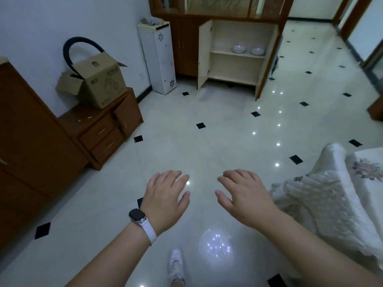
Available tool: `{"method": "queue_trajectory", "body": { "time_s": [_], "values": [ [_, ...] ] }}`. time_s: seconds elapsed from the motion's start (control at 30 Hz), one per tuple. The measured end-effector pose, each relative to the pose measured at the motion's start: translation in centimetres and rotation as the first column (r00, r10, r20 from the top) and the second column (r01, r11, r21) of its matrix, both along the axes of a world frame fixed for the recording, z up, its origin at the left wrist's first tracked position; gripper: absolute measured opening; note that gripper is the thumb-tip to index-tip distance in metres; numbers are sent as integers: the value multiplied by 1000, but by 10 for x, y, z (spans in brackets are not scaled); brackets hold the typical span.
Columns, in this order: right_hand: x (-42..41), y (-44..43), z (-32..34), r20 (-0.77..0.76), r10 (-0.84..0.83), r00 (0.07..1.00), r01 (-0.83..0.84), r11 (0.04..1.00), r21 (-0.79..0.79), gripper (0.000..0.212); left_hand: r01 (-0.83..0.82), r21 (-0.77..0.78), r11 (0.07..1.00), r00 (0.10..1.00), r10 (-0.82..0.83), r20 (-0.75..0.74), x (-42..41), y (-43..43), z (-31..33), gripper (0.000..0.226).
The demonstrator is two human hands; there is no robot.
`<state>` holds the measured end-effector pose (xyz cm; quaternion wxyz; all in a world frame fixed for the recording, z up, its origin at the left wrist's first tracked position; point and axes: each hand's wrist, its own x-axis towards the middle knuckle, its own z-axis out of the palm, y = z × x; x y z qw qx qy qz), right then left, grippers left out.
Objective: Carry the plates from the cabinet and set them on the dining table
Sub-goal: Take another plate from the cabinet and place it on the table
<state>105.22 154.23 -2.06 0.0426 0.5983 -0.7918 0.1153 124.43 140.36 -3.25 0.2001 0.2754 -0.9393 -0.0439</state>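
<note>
Two small stacks of white plates, one on the left (pixel 239 48) and one on the right (pixel 257 51), rest on the middle shelf of an open wooden cabinet (pixel 238 65) at the far end of the room. The cabinet's door stands swung open to the left. My left hand (pixel 165 197), with a watch on the wrist, and my right hand (pixel 244 195) hover palm-down over the floor, far from the cabinet, fingers apart and holding nothing. The dining table (pixel 371 183), covered with a white flowered cloth, shows at the right edge.
A white narrow appliance (pixel 158 59) stands left of the cabinet. A cardboard box (pixel 97 81) sits on a low brown drawer unit (pixel 103 129) along the left wall. Glossy tiled floor (pixel 207 131) stretches between me and the cabinet. My white shoe (pixel 176 266) shows below.
</note>
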Motion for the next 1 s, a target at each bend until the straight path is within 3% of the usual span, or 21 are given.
{"method": "queue_trajectory", "body": {
  "time_s": [0.3, 0.6, 0.83, 1.0],
  "values": [
    [-9, -139, 29, -68, -82, 994, 81, 996, -23, 42, 68, 34, 997, 995, -65, -71, -15, -156, 7, 37],
    [-32, -224, 31, -84, -93, 992, 91, 996, -25, 42, 85, 28, 996, 994, -83, -66, -41, -245, 8, 37],
    [-85, -291, 10, -47, -97, 994, 97, 995, -12, 35, 94, 36, 995, 995, -94, -17, -91, -303, 0, 38],
    [-151, -355, -3, -31, -57, 998, 57, 998, -8, 42, 50, 32, 998, 998, -51, 36, -151, -364, -5, 42]
  ]
}}
